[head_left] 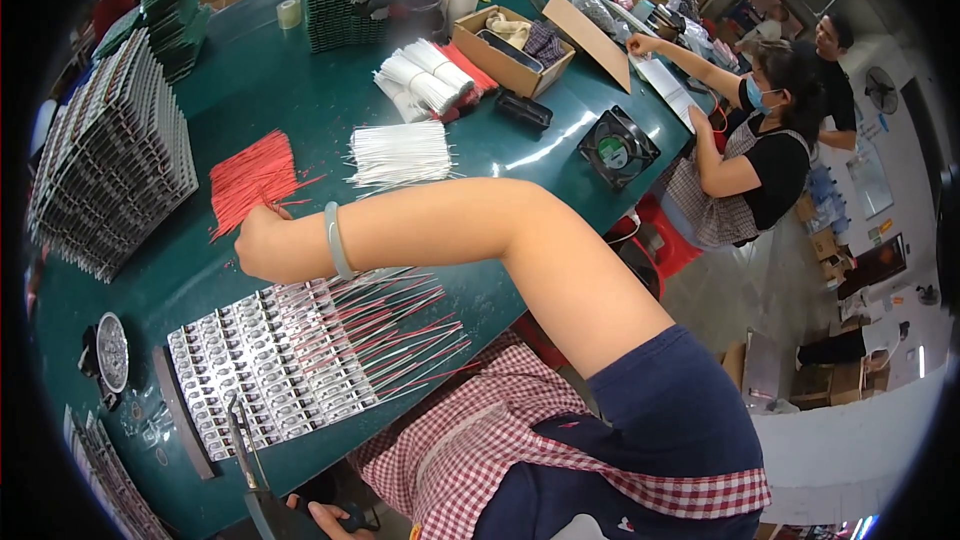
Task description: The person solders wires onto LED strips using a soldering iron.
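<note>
My right hand [264,243], its arm wearing a pale green bangle [338,240], is closed at the near edge of a pile of red wires [250,175]. A few strands stick out beside its fingers, whose tips are partly hidden. At the lower edge my left hand [328,520], partly cut off, grips a black-handled soldering iron [243,445] with a thin metal guide tube. The iron's tip is over a panel of small circuit boards [265,365] set in rows. Red and white wires [410,335] fan out from the panel's right side. A dark bar [183,410] lies along its left edge.
White wires [400,153] lie beyond my forearm, near bundled white wires [425,78]. Stacked panels [120,155] stand at left, above a small metal-mesh cup [112,352]. A fan [618,147] and an open carton [515,50] sit farther back. A masked co-worker [755,140] works at right.
</note>
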Tool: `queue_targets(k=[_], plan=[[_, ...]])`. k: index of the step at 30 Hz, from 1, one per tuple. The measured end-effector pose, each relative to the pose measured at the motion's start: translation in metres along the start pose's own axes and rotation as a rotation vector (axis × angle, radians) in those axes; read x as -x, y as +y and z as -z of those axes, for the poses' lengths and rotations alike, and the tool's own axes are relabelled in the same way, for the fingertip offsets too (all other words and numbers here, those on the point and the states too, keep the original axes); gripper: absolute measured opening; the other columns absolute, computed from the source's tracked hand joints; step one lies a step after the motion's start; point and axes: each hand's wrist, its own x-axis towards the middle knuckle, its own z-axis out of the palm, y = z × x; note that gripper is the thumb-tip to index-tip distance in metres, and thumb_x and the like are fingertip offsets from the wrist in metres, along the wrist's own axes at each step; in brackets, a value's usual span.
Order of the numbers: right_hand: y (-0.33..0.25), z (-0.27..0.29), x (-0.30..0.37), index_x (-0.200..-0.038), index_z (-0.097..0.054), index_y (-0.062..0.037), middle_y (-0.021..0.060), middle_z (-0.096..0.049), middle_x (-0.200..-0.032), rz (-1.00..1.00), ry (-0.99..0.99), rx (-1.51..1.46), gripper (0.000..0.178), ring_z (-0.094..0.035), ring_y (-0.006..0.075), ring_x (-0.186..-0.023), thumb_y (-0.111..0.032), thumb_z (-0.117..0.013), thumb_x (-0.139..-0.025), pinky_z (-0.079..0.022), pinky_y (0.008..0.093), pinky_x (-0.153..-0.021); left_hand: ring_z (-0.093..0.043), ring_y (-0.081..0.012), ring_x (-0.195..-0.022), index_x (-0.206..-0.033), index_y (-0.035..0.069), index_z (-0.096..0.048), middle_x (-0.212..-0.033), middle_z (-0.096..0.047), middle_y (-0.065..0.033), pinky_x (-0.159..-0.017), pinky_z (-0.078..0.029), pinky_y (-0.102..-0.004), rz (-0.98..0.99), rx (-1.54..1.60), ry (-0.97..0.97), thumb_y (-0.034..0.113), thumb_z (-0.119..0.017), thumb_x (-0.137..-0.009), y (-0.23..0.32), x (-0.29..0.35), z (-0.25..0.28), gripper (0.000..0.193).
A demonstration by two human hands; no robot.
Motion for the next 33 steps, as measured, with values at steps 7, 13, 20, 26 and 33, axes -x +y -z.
queue_targets(k=[7,13,20,26,33], plan=[[-0.009,0.001,-0.001,-0.091,-0.076,-0.0078,0.0085,-0.069,-0.079,-0.047,-0.080,-0.031,0.019,-0.063,0.0279,-0.064,-0.012,-0.072,-0.073,-0.043,0.0404,-0.043,-0.050,-0.0211,-0.049,-0.060,-0.003,-0.060,-0.056,-0.059,-0.0095,-0.047,-0.042,-0.0372,0.205,-0.175,-0.003,0.046,-0.084,-0.076,-0.025,0.009,0.013,0.057],[-0.009,0.005,0.011,-0.092,-0.075,-0.0077,0.0091,-0.070,-0.084,-0.063,-0.101,-0.089,0.018,-0.063,0.0282,-0.068,-0.015,-0.072,-0.075,-0.042,0.0418,-0.045,-0.047,-0.0187,-0.053,-0.094,-0.009,-0.060,-0.066,-0.056,-0.0102,-0.047,-0.038,-0.0328,0.104,0.540,-0.181,0.021,-0.071,-0.093,0.035,-0.001,0.001,0.031],[-0.009,-0.003,0.014,-0.091,-0.075,-0.0071,0.0092,-0.069,-0.082,-0.031,-0.091,-0.006,0.018,-0.064,0.0285,-0.070,-0.020,-0.071,-0.078,-0.043,0.0409,-0.045,-0.047,-0.0165,-0.056,-0.107,-0.009,-0.060,-0.079,-0.059,-0.0113,-0.047,-0.037,-0.0289,0.108,0.691,-0.227,0.006,-0.069,-0.091,0.035,-0.008,-0.005,0.023],[0.000,-0.018,0.030,-0.091,-0.078,-0.0157,0.0081,-0.075,-0.099,-0.106,0.007,-0.215,0.017,-0.071,0.0289,-0.095,-0.019,-0.076,-0.074,-0.058,0.0427,-0.067,-0.041,-0.0090,-0.067,-0.120,-0.006,-0.060,-0.078,-0.051,-0.0022,-0.063,-0.033,-0.0223,0.240,0.473,-0.408,0.010,-0.056,-0.098,0.005,-0.003,0.000,0.028],[-0.043,-0.001,0.085,-0.084,-0.068,-0.0042,0.0095,-0.061,-0.085,-0.204,0.703,-0.594,0.014,-0.062,0.0269,-0.086,-0.002,-0.066,-0.070,-0.052,0.0354,-0.069,-0.050,-0.0112,-0.057,-0.132,-0.004,-0.051,-0.115,-0.065,-0.0181,-0.049,-0.040,-0.0235,0.471,0.843,-0.280,-0.004,-0.066,-0.081,0.018,0.010,-0.001,0.054]])
